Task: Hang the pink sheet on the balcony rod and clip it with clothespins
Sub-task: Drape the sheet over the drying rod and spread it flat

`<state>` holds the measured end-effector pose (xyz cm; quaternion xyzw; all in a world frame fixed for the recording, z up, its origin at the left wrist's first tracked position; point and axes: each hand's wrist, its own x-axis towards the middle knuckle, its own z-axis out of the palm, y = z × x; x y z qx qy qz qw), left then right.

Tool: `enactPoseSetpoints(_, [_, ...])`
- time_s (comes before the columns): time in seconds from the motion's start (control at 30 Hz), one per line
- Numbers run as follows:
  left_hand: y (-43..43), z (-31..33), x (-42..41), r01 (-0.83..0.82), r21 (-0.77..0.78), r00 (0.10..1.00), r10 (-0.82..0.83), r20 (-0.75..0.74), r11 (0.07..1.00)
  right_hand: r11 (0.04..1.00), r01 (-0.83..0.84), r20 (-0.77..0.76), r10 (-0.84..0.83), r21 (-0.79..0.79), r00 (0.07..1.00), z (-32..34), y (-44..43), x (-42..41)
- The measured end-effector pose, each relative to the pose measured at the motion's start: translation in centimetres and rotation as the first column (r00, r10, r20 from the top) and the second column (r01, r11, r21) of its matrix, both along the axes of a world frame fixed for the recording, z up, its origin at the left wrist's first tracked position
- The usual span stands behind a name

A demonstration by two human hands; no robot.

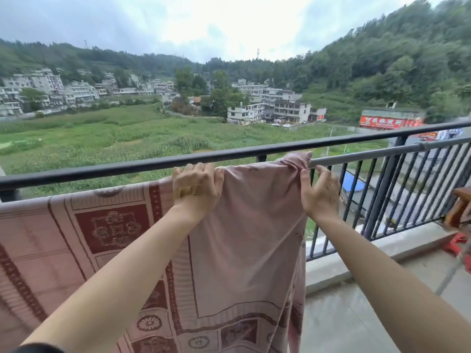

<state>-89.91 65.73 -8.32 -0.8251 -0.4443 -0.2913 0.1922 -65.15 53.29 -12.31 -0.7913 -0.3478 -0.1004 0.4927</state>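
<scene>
Both arms reach forward, left hand (196, 186) fisted knuckles-up, right hand (319, 193) pinching, fingers curled.

The pink sheet (244, 225), with dark red patterned borders, hangs draped over the grey balcony rod (382, 152); its right end is bunched up on the rod.

Black railing (229, 154) before green fields (114, 133), white buildings (267, 105), wooded hills (395, 59)

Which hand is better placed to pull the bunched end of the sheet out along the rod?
The right hand. It pinches the pink sheet at its gathered end, beside the bare rod. The left hand grips farther in.
</scene>
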Motion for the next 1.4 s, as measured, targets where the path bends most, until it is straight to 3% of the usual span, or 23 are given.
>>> enactPoseSetpoints(0.07, [0.0, 0.4, 1.8, -0.016, -0.058, 1.000, 0.016, -0.003, 0.998, 0.993, -0.102, -0.343, 0.117, 0.062, 0.932, -0.8, -0.2, 1.2])
enactPoseSetpoints(0.13, [0.1, 1.0, 3.9, 0.045, -0.088, 0.999, -0.043, 0.027, 0.995, 0.951, -0.282, -0.575, 0.301, 0.126, 0.761, -1.7, -0.4, 2.1])
enactPoseSetpoints(0.3, [-1.6, 3.1, 10.5, 0.306, -0.087, 0.947, -0.293, 0.134, 0.948, 0.735, -0.655, -0.739, 0.537, 0.175, 0.406, -2.8, -1.6, 3.6])
enactPoseSetpoints(0.37, [-2.1, 4.1, 13.6, 0.360, -0.118, 0.926, -0.339, 0.168, 0.925, 0.690, -0.700, -0.755, 0.556, 0.184, 0.349, -3.1, -1.8, 4.3])
enactPoseSetpoints(0.47, [-2.8, 5.3, 17.8, 0.327, -0.221, 0.941, -0.296, 0.161, 0.919, 0.642, -0.765, -0.683, 0.583, 0.055, 0.440, -3.8, -2.0, 4.9])
enactPoseSetpoints(0.57, [-3.3, 5.4, 20.1, 0.304, -0.289, 0.953, -0.292, 0.082, 0.908, 0.624, -0.781, -0.676, 0.583, 0.018, 0.450, -4.6, -2.5, 5.4])
enactPoseSetpoints(0.7, [-2.0, 5.3, 19.8, 0.451, -0.289, 0.879, -0.363, 0.310, 0.844, 0.684, -0.727, -0.686, 0.559, 0.064, 0.465, -5.1, -3.0, 5.7])
enactPoseSetpoints(0.77, [-1.2, 5.2, 18.5, 0.562, -0.314, 0.759, -0.327, 0.563, 0.765, 0.700, -0.701, -0.658, 0.594, 0.138, 0.463, -4.9, -2.9, 5.3])
enactPoseSetpoints(0.83, [-0.5, 5.4, 16.8, 0.755, -0.331, 0.499, -0.169, 0.850, 0.567, 0.647, -0.740, -0.649, 0.645, 0.183, 0.404, -4.4, -2.6, 4.5])
enactPoseSetpoints(0.9, [0.7, 5.6, 14.8, 0.891, -0.265, 0.271, 0.037, 0.962, 0.368, 0.602, -0.788, -0.657, 0.646, 0.128, 0.388, -3.5, -2.1, 3.5])
enactPoseSetpoints(0.97, [2.1, 5.5, 12.9, 0.922, -0.237, 0.203, 0.138, 0.969, 0.306, 0.591, -0.798, -0.658, 0.649, 0.118, 0.383, -2.4, -1.8, 2.6])
enactPoseSetpoints(1.07, [3.7, 4.9, 11.5, 0.883, -0.338, 0.313, 0.126, 0.941, 0.327, 0.619, -0.764, -0.637, 0.666, 0.182, 0.388, -0.8, -1.8, 1.7])
enactPoseSetpoints(1.17, [4.1, 4.6, 11.6, 0.814, -0.459, 0.463, 0.082, 0.883, 0.355, 0.701, -0.688, -0.563, 0.651, 0.189, 0.509, 1.3, -3.2, 2.5])
enactPoseSetpoints(1.23, [4.1, 4.5, 12.1, 0.773, -0.505, 0.531, 0.046, 0.846, 0.384, 0.790, -0.560, -0.423, 0.610, 0.250, 0.670, 3.9, -4.8, 3.4])
enactPoseSetpoints(1.3, [4.2, 4.3, 12.6, 0.748, -0.523, 0.572, 0.003, 0.820, 0.409, 0.821, -0.448, -0.205, 0.536, 0.354, 0.819, 6.6, -6.3, 4.2])
enactPoseSetpoints(1.37, [3.9, 4.2, 13.1, 0.746, -0.513, 0.578, -0.029, 0.816, 0.424, 0.824, -0.437, -0.010, 0.472, 0.362, 0.882, 8.4, -7.3, 4.2])
enactPoseSetpoints(1.4, [3.7, 4.1, 13.2, 0.742, -0.503, 0.582, -0.053, 0.811, 0.444, 0.787, -0.487, -0.008, 0.528, 0.378, 0.849, 8.7, -7.6, 3.9])
